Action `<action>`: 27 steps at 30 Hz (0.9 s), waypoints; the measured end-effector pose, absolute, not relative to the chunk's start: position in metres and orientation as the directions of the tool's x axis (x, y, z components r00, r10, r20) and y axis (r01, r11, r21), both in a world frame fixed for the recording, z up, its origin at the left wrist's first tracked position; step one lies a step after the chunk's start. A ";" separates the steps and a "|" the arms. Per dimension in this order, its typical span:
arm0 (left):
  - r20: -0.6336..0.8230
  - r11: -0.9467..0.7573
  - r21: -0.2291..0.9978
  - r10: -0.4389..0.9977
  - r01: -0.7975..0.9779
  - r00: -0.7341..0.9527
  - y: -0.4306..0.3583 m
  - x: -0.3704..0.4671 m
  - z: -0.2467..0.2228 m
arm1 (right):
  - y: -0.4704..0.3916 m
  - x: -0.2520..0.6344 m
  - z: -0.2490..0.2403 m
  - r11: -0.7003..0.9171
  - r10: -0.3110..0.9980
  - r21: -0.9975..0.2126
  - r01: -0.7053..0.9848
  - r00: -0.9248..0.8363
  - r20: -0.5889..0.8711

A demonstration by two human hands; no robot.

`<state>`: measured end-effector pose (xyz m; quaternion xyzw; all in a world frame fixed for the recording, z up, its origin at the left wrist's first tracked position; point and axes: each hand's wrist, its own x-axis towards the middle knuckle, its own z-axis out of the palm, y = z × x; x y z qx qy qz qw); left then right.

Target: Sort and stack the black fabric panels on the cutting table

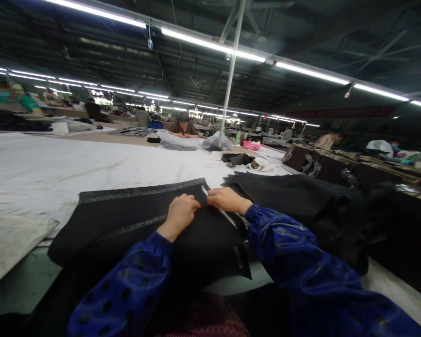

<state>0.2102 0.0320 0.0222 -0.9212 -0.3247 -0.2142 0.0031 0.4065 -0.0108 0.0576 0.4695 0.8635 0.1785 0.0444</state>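
A black fabric piece (pixel 126 210) lies across the near edge of the white-covered table, with speckled grey bands along its far edge and across its middle. My left hand (pixel 180 214) is closed, its fingers pinching the cloth near the right side. Close beside it, my right hand (pixel 228 199) pinches the same fabric by its right edge. A narrow white strip (pixel 227 217) shows along that edge, partly covered by my right hand. Both fingertips point toward each other, a small gap apart. Part of the cloth hangs over the table edge toward me.
A pile of black fabric pieces (pixel 287 192) lies just right of my right hand. Farther back are dark scraps (pixel 236 159), a pink basket (pixel 251 145) and clear plastic bags (pixel 217 141). A thin pole (pixel 231 75) rises behind. Another person (pixel 183 127) sits across the table.
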 end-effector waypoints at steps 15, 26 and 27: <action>0.372 -0.847 -0.046 0.477 0.529 0.796 0.026 0.209 0.026 | -0.016 0.399 0.058 0.476 0.851 0.488 0.732 -0.523 -0.046; 0.395 -0.842 -0.008 0.493 0.540 0.775 0.025 0.207 0.026 | -0.030 0.369 0.060 0.351 0.927 0.116 0.929 -0.362 0.098; 0.387 -0.840 0.013 0.505 0.543 0.772 0.026 0.205 0.026 | -0.030 0.368 0.053 0.326 0.935 0.117 0.938 -0.338 0.106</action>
